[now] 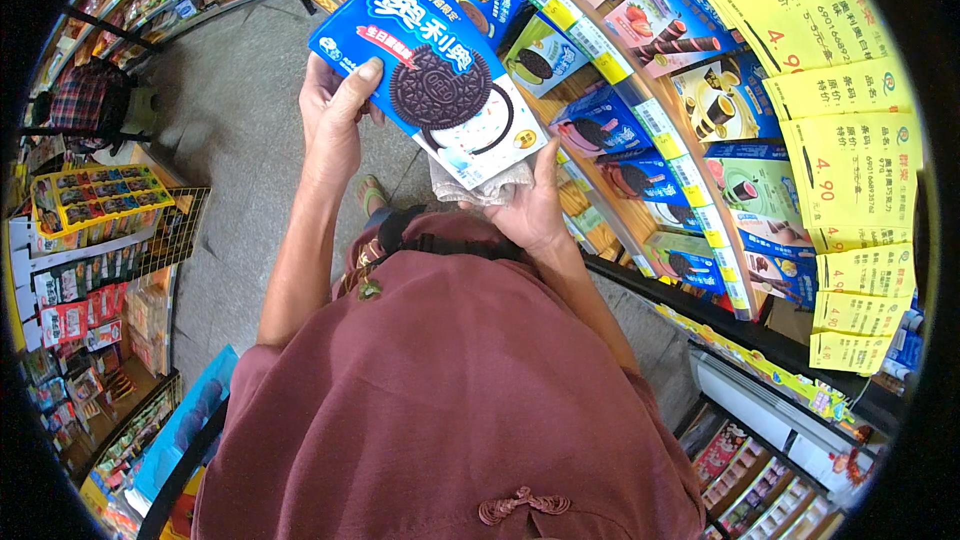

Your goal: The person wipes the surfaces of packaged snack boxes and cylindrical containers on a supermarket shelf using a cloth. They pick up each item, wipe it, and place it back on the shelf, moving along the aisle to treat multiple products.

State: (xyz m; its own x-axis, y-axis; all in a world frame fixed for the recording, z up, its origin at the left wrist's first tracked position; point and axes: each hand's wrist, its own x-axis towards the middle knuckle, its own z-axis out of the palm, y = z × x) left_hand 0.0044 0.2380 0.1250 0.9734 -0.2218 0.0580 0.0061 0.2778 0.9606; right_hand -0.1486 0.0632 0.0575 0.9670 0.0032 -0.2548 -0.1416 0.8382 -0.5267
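Note:
A blue and white Oreo cookie box (442, 82) is tilted in front of me, its printed face turned up. My left hand (341, 101) grips the box by its left end, with the thumb lying on the front. At the lower right corner of the box, my right hand (529, 206) holds a folded grey cloth (480, 184) against the underside. The right fingers are partly hidden behind the cloth and box. Just right of the box, several cookie boxes stand on the shelf, among them a green-fronted box (544, 56) and a blue and pink one (600, 124).
The wooden shelf edge (652, 120) carries a strip of price labels. Yellow price tags (832, 165) hang along the right. To the left, a rack of packaged snacks (90, 262) stands beside the grey floor (247, 82). A blue container (187, 427) sits near my left elbow.

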